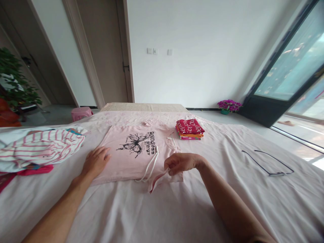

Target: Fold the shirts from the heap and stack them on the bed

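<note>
The left hand (95, 161) lies flat, fingers spread, on the pink shirt (136, 152); the right hand (180, 163) seemingly pinches its hem on the bed (227, 189).

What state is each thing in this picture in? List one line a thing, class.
Pink shirt: spread flat, print up, near edge lifted.
Left hand: open, pressing flat on the shirt.
Right hand: pinching the shirt's edge.
Folded clothes: stacked.
Striped clothes: heaped, unfolded.
Hanger: lying flat.

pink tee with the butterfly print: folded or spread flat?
Partly folded. The pink tee lies as a narrow rectangle, sleeves tucked out of sight. The right hand pinches its bunched lower edge; the left hand presses its side flat.
</note>
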